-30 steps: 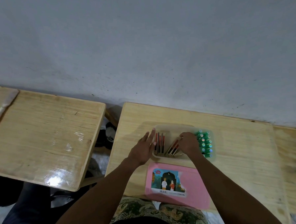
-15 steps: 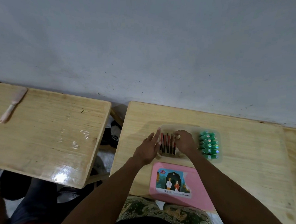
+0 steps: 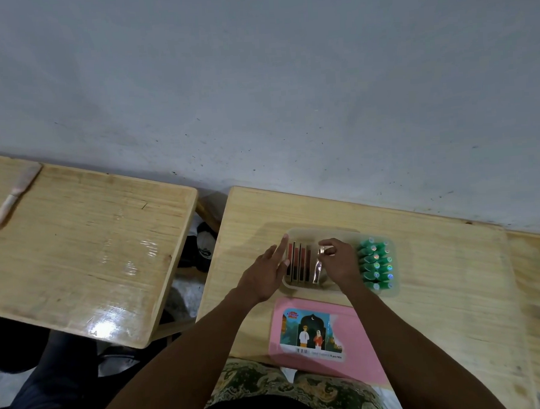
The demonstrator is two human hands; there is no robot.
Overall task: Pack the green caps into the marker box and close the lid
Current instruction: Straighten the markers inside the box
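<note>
A clear plastic box (image 3: 323,232) sits on the right wooden table. Several green caps (image 3: 375,263) stand in rows at its right end. Dark and red flat sticks (image 3: 298,262) stand upright at its left end. My left hand (image 3: 266,275) rests flat against the box's left wall, fingers apart. My right hand (image 3: 339,260) is inside the box between sticks and caps, its fingertips pinched on a thin shiny piece (image 3: 318,264) beside the sticks. The pink lid (image 3: 356,328) with a picture label lies flat on the table just in front of the box.
A second wooden table (image 3: 86,245) stands to the left across a gap, with a pale brush (image 3: 13,196) on its far corner. A grey wall runs right behind both tables. Dark items lie on the floor in the gap. My patterned lap is at the table's near edge.
The tilted sticks under my right hand now stand upright in a row with the others. My right hand has lifted and pinches a thin piece. The left hand stays at the box wall.
</note>
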